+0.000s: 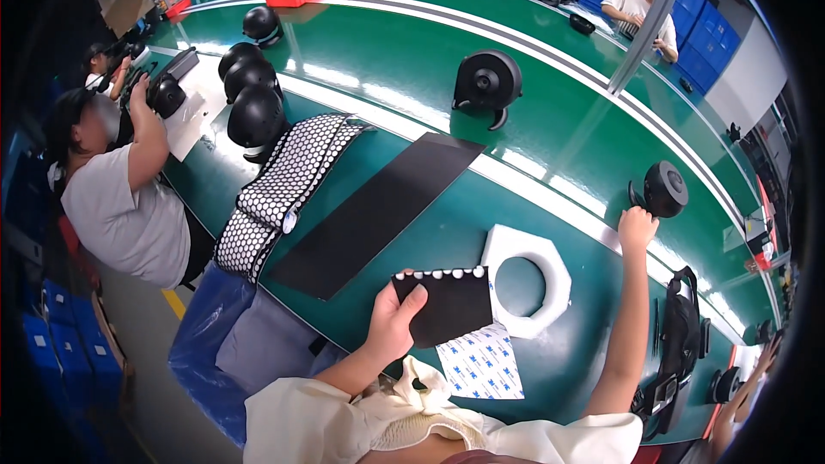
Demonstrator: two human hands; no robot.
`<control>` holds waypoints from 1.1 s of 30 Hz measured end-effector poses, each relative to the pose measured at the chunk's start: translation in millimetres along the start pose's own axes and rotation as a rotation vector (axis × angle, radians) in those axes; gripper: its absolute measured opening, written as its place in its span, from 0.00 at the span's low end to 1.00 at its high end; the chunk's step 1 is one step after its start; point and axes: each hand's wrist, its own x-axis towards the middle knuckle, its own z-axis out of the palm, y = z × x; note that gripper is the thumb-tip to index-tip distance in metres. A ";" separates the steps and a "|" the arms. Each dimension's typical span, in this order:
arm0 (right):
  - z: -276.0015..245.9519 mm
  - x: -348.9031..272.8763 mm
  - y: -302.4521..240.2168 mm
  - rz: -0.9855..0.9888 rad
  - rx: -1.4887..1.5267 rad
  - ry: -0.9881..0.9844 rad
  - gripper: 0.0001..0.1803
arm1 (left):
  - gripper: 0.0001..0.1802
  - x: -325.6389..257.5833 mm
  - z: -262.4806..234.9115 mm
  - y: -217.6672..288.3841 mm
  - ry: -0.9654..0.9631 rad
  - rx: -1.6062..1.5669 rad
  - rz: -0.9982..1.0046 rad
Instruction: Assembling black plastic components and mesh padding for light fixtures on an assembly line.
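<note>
My left hand [394,320] holds a small black sheet [447,302] with a row of white dots along its top edge, above the near edge of the green bench [412,77]. My right hand [637,228] is stretched out to the right and grips the base of a round black device [664,191] standing on the bench. A white hexagonal foam ring [528,279] lies between the two hands. A white backing sheet with blue print [481,365] lies just under the black sheet.
A long black mat [369,215] and a stack of dotted black-and-white sheets [284,189] lie to the left. Black helmets-like domes [255,116] and another round device [486,82] stand farther back. A person [120,180] works at the left; others sit across the line.
</note>
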 end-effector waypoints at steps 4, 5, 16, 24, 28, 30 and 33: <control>-71.7 -14.2 -25.1 -0.011 0.504 0.093 0.14 | 0.12 10.8 5.5 9.2 0.043 0.020 -0.018; -107.6 -20.0 -36.6 -0.057 0.889 -0.057 0.14 | 0.13 13.9 2.2 11.2 0.064 0.037 -0.033; -217.9 -138.5 -135.3 -0.754 1.317 -0.061 0.21 | 0.13 12.8 -33.8 19.5 0.071 -0.024 0.086; -208.9 -129.2 -129.8 -0.762 1.283 0.123 0.10 | 0.17 2.9 -34.7 27.9 -0.041 -0.103 0.117; -206.0 -122.1 -118.9 -0.893 1.066 -0.106 0.15 | 0.16 7.5 -34.1 29.6 0.112 -0.070 0.131; -203.5 -118.1 -114.3 -0.878 1.075 -0.128 0.15 | 0.17 4.6 -37.3 25.4 0.144 -0.002 0.160; -207.0 -115.1 -107.2 -0.886 1.022 -0.234 0.14 | 0.17 -5.4 -43.3 19.4 0.167 0.134 0.244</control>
